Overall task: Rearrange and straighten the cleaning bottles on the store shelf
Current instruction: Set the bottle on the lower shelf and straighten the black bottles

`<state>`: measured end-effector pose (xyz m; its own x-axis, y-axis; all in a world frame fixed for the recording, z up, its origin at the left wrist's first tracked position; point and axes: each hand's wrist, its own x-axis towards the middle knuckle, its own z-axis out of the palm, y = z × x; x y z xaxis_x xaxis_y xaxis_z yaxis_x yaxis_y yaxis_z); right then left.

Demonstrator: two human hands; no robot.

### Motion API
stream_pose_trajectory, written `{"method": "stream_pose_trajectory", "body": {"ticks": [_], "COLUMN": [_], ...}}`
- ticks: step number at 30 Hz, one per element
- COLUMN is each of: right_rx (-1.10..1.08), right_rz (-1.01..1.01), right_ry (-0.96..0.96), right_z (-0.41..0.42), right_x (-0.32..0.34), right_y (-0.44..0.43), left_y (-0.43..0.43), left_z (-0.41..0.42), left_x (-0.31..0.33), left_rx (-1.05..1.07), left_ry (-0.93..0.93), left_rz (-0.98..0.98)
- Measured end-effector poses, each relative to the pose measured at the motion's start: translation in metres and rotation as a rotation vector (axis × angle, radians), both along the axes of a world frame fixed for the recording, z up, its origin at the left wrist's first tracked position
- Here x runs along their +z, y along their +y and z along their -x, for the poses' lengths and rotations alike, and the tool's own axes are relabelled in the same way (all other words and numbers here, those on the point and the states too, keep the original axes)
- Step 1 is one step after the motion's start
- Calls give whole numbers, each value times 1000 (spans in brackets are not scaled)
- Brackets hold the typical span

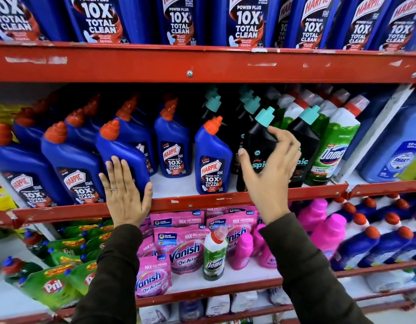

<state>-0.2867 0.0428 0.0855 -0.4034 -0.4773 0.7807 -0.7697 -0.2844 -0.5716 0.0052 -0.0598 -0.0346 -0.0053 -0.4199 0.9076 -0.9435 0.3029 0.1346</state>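
Observation:
Blue Harpic bottles with orange caps stand in rows on the middle red shelf [202, 202]. My left hand [125, 192] lies flat, fingers spread, against the front of a Harpic bottle [123, 150] turned sideways. A single Harpic bottle [212, 160] stands upright at the shelf front, label facing me. My right hand [270, 164] is open, fingers curled apart, in front of a black bottle with a teal cap [260, 141], holding nothing. A second black bottle [305, 139] and a green Domex bottle [330, 150] stand to its right.
Large Harpic bottles [244, 22] fill the top shelf. Below, pink Vanish pouches [183, 251], a lone Domex bottle [215, 253], pink bottles [323, 228] and green Pril packs [55, 286] crowd the lower shelf. A light blue jug [398, 146] stands far right.

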Motion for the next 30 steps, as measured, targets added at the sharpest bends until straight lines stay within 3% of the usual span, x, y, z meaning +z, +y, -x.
{"method": "stream_pose_trajectory", "body": {"ticks": [7,11,18,30], "right_rx": [185,270,145,109], "right_rz": [-15,-126,-299,-348], "right_ry": [8,30,57,65], "right_z": [-38,-59,-82,-83], "right_x": [-3,-14,-34,-45], "right_y": [-3,-9,-27,-35], "left_y": [1,1,0,-1], "left_z": [0,0,0,-1], "left_x": [1,1,1,0], "left_rx": [-7,-5,22,2], "left_ry": [2,1,-2,-16], "left_rz": [-3,-1,16,20]}}
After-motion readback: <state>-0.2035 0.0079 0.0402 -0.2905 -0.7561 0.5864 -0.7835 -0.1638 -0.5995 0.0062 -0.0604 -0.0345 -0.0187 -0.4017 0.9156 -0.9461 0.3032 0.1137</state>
